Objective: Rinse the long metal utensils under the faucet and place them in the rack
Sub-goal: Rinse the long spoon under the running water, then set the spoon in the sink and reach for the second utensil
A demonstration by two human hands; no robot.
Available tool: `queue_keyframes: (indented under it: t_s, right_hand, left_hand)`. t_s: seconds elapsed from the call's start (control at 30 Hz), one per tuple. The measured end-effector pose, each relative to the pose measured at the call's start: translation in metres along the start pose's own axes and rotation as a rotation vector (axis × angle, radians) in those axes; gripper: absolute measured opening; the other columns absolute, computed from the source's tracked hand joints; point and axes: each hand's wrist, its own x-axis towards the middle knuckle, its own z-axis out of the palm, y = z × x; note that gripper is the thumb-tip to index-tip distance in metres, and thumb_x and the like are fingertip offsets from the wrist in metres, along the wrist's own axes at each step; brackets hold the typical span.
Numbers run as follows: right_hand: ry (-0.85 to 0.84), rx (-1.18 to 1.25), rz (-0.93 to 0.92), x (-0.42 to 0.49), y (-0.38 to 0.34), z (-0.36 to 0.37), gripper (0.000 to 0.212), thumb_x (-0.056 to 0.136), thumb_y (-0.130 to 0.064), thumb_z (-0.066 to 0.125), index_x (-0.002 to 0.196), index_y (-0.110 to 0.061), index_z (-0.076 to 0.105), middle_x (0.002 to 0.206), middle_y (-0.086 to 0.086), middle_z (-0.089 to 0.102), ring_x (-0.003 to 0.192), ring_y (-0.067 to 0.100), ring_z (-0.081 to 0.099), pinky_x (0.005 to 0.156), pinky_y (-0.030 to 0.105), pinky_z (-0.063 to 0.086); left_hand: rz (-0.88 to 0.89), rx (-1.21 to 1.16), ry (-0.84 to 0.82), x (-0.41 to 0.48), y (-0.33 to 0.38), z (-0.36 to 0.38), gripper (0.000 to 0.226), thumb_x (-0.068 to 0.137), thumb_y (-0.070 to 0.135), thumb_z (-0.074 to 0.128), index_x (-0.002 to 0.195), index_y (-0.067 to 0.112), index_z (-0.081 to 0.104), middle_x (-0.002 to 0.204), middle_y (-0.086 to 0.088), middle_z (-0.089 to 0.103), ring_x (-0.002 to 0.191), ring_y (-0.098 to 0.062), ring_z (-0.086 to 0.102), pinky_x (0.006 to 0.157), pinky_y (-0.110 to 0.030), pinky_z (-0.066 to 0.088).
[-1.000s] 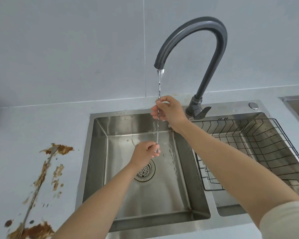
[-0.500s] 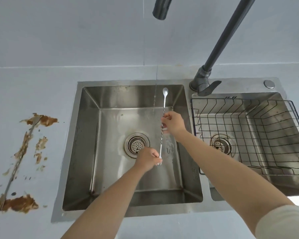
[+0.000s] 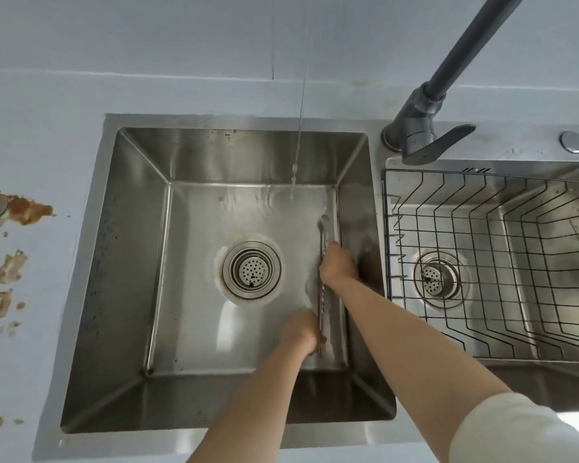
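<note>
Two hands hold one long metal spoon [image 3: 322,295] low in the left sink bowl [image 3: 194,295], near its right wall. The right hand [image 3: 339,266] is closed around the middle of the spoon. The left hand [image 3: 300,332] is closed around its near end. A thin stream of water [image 3: 300,128] falls from above into the bowl, just beyond the spoon's far tip. The wire rack [image 3: 502,262] sits in the right bowl. Brown mess [image 3: 24,208] is smeared on the worktop [image 3: 47,128] at the left of the frame.
</note>
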Motion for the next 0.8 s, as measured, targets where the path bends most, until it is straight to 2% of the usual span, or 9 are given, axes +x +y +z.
queue_keyframes:
  t_s: [0.17,0.3,0.4,0.53,0.67,0.8]
  right_hand:
    - [-0.01,-0.057,0.019,-0.001,0.005,0.012,0.035,0.092,0.004,0.029,0.124,0.0,0.043,0.124,0.021,0.054,0.115,0.037,0.053,0.089,0.04,0.047]
    - [-0.002,-0.096,0.018,-0.005,0.006,0.015,0.037,0.093,0.004,0.027,0.127,0.0,0.039,0.125,0.021,0.054,0.115,0.037,0.053,0.088,0.041,0.046]
    - [-0.022,-0.127,0.0,-0.009,0.005,0.012,0.033,0.094,0.0,0.035,0.128,0.0,0.037,0.124,0.021,0.055,0.114,0.036,0.054,0.086,0.041,0.048]
    - [-0.029,-0.216,-0.064,-0.022,-0.007,-0.002,0.037,0.094,-0.008,0.04,0.131,-0.004,0.036,0.13,0.019,0.049,0.116,0.035,0.053,0.089,0.04,0.046]
    - [-0.02,-0.31,-0.151,-0.039,-0.033,-0.026,0.046,0.093,-0.013,0.039,0.138,-0.009,0.031,0.141,0.014,0.034,0.12,0.032,0.048,0.089,0.037,0.043]
    - [-0.051,-0.586,-0.226,-0.06,-0.069,-0.047,0.039,0.093,-0.027,0.039,0.13,-0.013,0.04,0.135,0.01,0.046,0.125,0.03,0.043,0.094,0.039,0.041]
  left_hand:
    - [0.043,0.134,0.025,0.006,0.008,0.013,0.033,0.093,0.018,0.05,0.122,0.003,0.05,0.129,-0.016,0.054,0.12,-0.03,0.052,0.099,-0.035,0.043]
    - [0.113,0.229,0.096,0.005,0.008,0.019,0.026,0.094,0.012,0.047,0.118,0.006,0.054,0.125,-0.014,0.059,0.116,-0.029,0.056,0.095,-0.037,0.047]
    - [0.123,0.271,0.113,0.001,0.009,0.018,0.022,0.094,0.011,0.047,0.113,0.006,0.058,0.119,-0.013,0.063,0.109,-0.028,0.06,0.091,-0.037,0.049]
    - [0.105,0.241,0.11,-0.013,0.006,0.001,0.026,0.094,0.012,0.047,0.118,0.004,0.054,0.12,-0.016,0.061,0.109,-0.03,0.06,0.091,-0.039,0.052]
    - [0.193,0.203,0.296,-0.047,-0.01,-0.035,0.025,0.095,0.014,0.042,0.115,0.005,0.054,0.115,-0.017,0.064,0.106,-0.034,0.06,0.086,-0.041,0.05]
    - [0.177,0.186,0.441,-0.09,-0.04,-0.078,0.03,0.097,0.018,0.035,0.122,0.006,0.046,0.121,-0.018,0.059,0.112,-0.036,0.056,0.088,-0.041,0.047]
